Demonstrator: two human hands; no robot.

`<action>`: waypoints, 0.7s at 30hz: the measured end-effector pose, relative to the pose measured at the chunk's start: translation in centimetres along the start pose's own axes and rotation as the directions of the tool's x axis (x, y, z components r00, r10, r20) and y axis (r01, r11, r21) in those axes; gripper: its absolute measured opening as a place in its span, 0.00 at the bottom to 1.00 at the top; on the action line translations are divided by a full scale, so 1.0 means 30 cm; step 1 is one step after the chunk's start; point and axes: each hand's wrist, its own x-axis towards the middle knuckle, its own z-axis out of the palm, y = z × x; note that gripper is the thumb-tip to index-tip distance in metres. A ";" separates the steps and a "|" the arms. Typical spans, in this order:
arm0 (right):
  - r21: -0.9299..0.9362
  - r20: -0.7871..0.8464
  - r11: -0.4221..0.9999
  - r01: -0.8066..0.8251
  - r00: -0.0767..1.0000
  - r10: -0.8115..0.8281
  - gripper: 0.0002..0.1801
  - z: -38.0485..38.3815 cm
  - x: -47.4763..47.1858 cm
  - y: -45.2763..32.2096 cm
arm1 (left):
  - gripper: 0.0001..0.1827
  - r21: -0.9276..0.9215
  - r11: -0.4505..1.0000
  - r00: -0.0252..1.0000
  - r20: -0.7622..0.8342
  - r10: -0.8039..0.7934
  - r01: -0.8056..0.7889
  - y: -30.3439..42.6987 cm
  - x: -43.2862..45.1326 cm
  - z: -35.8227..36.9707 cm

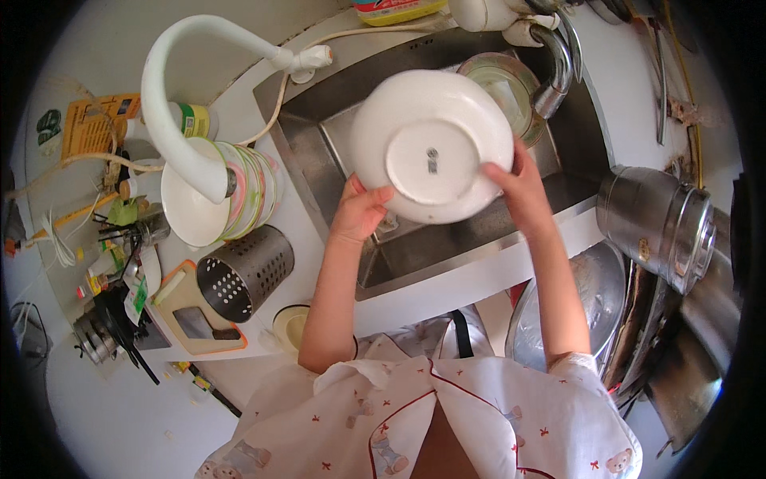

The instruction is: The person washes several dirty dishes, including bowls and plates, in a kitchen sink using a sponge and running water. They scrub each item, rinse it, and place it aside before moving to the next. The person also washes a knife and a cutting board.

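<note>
Between my two hands a white ceramic plate (pixel 371 132) is held over the stainless steel sink (pixel 311 173), its underside with foot ring and a small printed mark facing me. My left hand (pixel 361 209) grips the lower left rim, thumb on the underside. The right rim is in my right hand (pixel 522 191), thumb likewise on the underside and the fingers partly hidden behind. Beyond the plate, a glass-like dish (pixel 523 90) with a brownish rim rests in the sink, partly covered from view. Above that dish hangs a chrome faucet spout (pixel 553 90).
Left of the sink are stacked bowls (pixel 197 203), a perforated metal utensil holder (pixel 263 269), and a cleaver (pixel 200 323) on a cutting board (pixel 179 293). A white curved faucet (pixel 158 108) arches over the bowls. A steel canister (pixel 643 221) stands at the right edge.
</note>
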 end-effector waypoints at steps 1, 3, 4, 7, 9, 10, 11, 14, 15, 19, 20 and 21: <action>0.223 0.130 0.967 -0.124 0.987 0.096 0.48 -0.093 -0.002 0.050 | 0.27 0.082 0.996 0.999 0.028 -0.038 0.036 0.004 0.007 0.015; 0.372 0.240 0.887 -0.273 0.951 0.193 0.46 -0.141 -0.006 0.097 | 0.26 0.250 0.964 0.992 0.060 -0.109 0.091 0.015 0.028 0.049; 0.326 0.213 0.901 -0.284 0.951 0.223 0.44 -0.111 -0.009 0.099 | 0.25 0.268 0.963 0.994 -0.113 0.004 0.026 0.005 0.053 0.065; 0.300 0.167 0.923 -0.243 0.965 0.200 0.38 -0.010 -0.010 0.096 | 0.24 0.635 0.771 0.803 -0.433 0.410 -0.050 -0.078 0.183 0.100; 0.280 0.108 0.941 -0.192 0.980 0.167 0.34 0.037 -0.022 0.101 | 0.24 0.877 0.479 0.723 -0.357 0.592 0.041 -0.095 0.235 0.134; 0.255 0.112 0.951 -0.172 0.983 0.148 0.34 0.048 -0.020 0.104 | 0.24 0.914 0.407 0.710 -0.290 0.641 0.006 -0.092 0.252 0.156; 0.232 0.115 0.961 -0.152 0.985 0.128 0.34 0.058 -0.016 0.109 | 0.24 0.944 0.329 0.695 -0.219 0.685 -0.027 -0.085 0.267 0.175; 0.161 0.128 0.982 -0.100 0.989 0.079 0.32 0.069 -0.024 0.102 | 0.22 0.991 0.036 0.658 0.056 0.751 -0.125 -0.076 0.294 0.228; 0.126 0.133 0.988 -0.085 0.989 0.068 0.31 0.067 -0.021 0.101 | 0.22 0.985 -0.065 0.641 0.155 0.752 -0.162 -0.072 0.300 0.250; 0.097 0.238 0.989 -0.114 0.967 0.088 0.33 0.016 0.028 0.119 | 0.21 0.849 -0.446 0.705 0.499 0.504 -0.283 -0.064 0.248 0.359; 0.141 0.228 0.979 -0.150 0.967 0.116 0.33 0.008 0.029 0.129 | 0.20 0.829 -0.456 0.728 0.526 0.439 -0.324 -0.066 0.238 0.373; 0.185 0.219 0.965 -0.186 0.965 0.144 0.33 0.002 0.025 0.134 | 0.20 0.808 -0.464 0.747 0.551 0.372 -0.365 -0.067 0.229 0.389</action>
